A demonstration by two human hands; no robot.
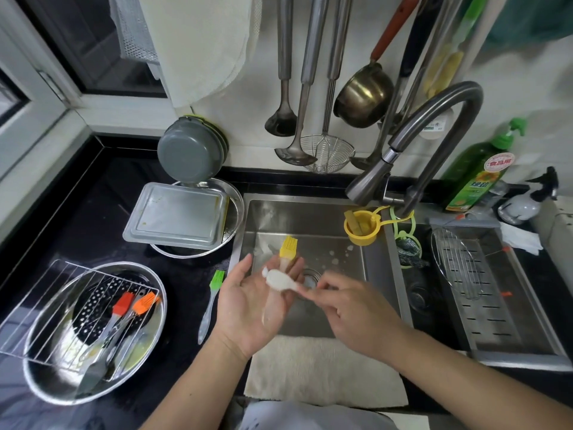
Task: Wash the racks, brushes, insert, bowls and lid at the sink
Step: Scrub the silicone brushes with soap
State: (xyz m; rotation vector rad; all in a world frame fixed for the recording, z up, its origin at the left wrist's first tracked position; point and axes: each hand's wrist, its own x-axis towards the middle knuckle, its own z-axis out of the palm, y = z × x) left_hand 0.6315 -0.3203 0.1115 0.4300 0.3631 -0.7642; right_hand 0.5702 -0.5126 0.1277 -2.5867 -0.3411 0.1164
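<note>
Brushes come first: the yellow brush (286,252) lies on your flat, open left hand (251,305) over the sink (376,268) while your right hand (347,302) pinches a soapy white cloth (280,281) on it, and the bowl (40,364) of dirty things waits.

The sink basin (310,225) at frame centre lies open behind both hands, with bare steel toward its back wall. The faucet (434,144) arches over its upper right corner, beside a yellow cup (361,228). Left of centre, a green brush (210,302) lies on the black counter (93,206), between the basin and the steel bowl (93,330) holding a wire rack (62,305).
</note>
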